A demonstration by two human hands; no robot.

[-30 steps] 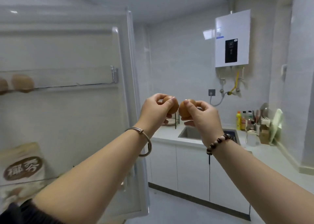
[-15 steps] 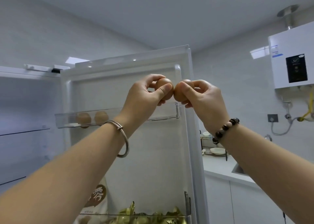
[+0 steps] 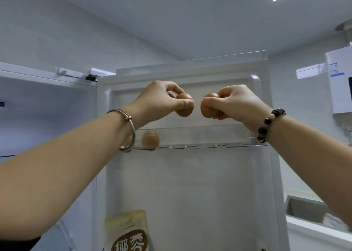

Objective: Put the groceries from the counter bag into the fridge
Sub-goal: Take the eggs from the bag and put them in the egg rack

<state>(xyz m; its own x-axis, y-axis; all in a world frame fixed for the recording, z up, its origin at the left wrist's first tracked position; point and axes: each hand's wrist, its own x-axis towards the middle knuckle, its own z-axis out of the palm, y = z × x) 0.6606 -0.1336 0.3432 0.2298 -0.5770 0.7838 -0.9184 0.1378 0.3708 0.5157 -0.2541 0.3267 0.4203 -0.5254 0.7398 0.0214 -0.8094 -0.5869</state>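
Clamping | left hand (image 3: 158, 100): left egg (image 3: 186, 112); right hand (image 3: 235, 102): right egg (image 3: 206, 112) | shelf egg (image 3: 150, 138) blurry

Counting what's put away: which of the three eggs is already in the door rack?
The lower egg, standing in the clear door rack. The left hand and right hand hold the other two above it.

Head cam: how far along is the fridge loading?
Done: at least one seated egg stands in the clear door shelf. In hand: the left hand pinches the left egg, the right hand pinches the right egg, both above that shelf. Left: set both into the shelf's free slots. The counter bag is out of view, so what else remains cannot be told.
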